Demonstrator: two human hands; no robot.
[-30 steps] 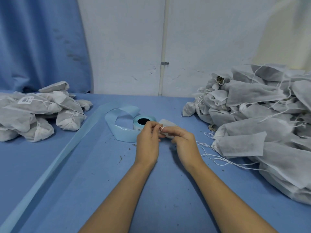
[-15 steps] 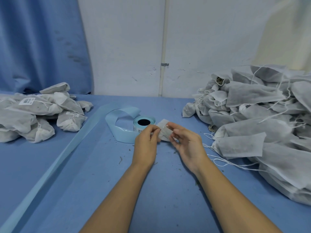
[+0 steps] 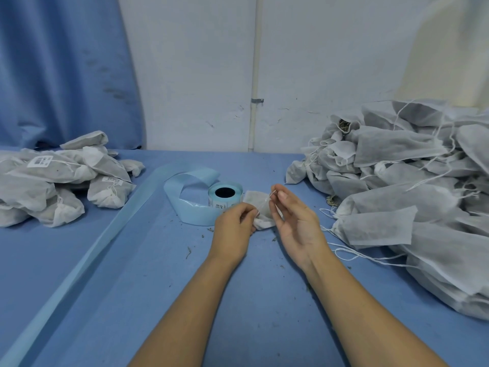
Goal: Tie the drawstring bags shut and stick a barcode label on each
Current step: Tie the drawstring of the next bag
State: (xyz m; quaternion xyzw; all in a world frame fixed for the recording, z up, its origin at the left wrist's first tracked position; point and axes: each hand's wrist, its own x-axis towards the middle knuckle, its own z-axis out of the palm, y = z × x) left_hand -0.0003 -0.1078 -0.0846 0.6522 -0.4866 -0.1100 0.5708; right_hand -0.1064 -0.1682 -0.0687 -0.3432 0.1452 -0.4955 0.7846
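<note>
Blue tabletop (image 3: 127, 287) (debris-flecked) holds drawstring bags (image 3: 397, 160); white wall (image 3: 198, 75), blue curtain (image 3: 66, 62) behind.

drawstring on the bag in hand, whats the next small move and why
Probably pull the drawstring further from the bag to cinch it: the right hand pinches it taut, while the left hand grips the bag at its neck.

Left hand (image 3: 232, 225) curled; right hand (image 3: 296, 223) pinching
</note>
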